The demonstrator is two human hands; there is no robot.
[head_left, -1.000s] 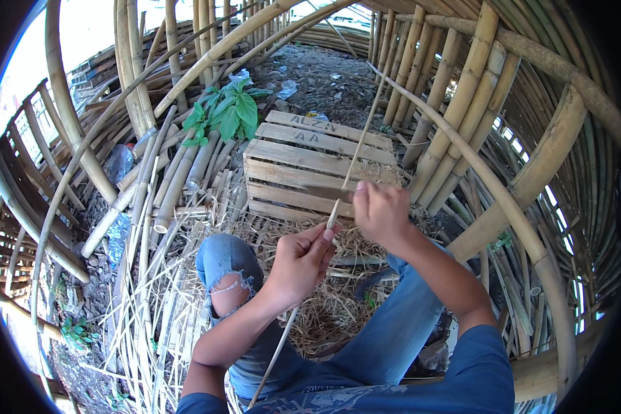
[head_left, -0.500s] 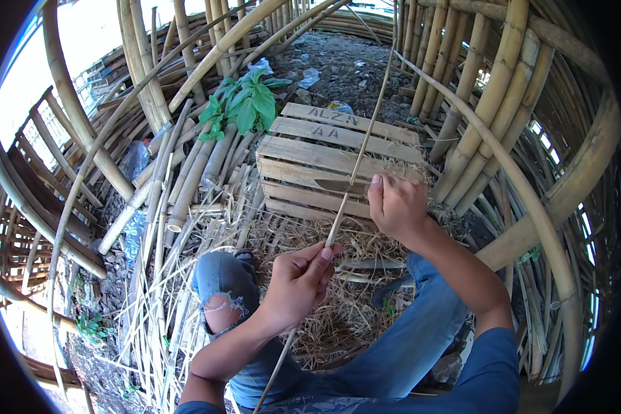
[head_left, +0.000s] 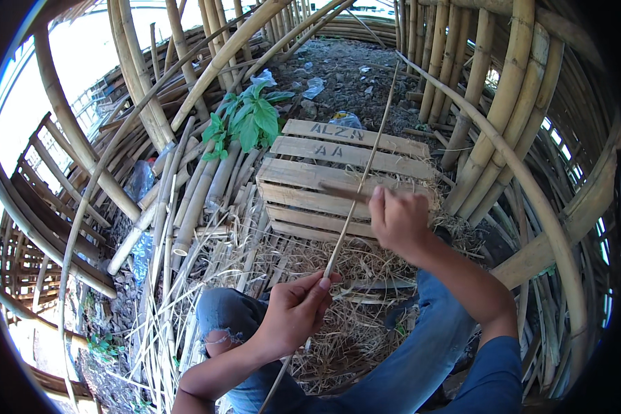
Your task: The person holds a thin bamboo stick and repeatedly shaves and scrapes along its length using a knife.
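Observation:
A long, thin bamboo strip [head_left: 371, 153] slants from my lap up toward the far end of the enclosure. My left hand [head_left: 297, 312] pinches it between thumb and fingers, above my knees. Farther along, my right hand [head_left: 401, 217] is closed around a knife [head_left: 339, 192], whose handle is hidden in the fist. The blade points left and lies across the strip, slightly blurred; whether it touches the strip I cannot tell. Behind the blade stands a slatted wooden crate [head_left: 303, 170].
Shavings [head_left: 338, 338] cover the ground between my legs. Cut bamboo poles [head_left: 196, 196] and pale loose strips [head_left: 162, 314] lie to the left, beside a leafy green plant [head_left: 250, 121]. Upright bamboo poles [head_left: 493, 131] stand at right, with a long bent pole [head_left: 524, 183] crossing there.
The knife blade has turned, showing less of its broad side, and is a little blurred. Both hands keep their grips. The whole view has shifted slightly.

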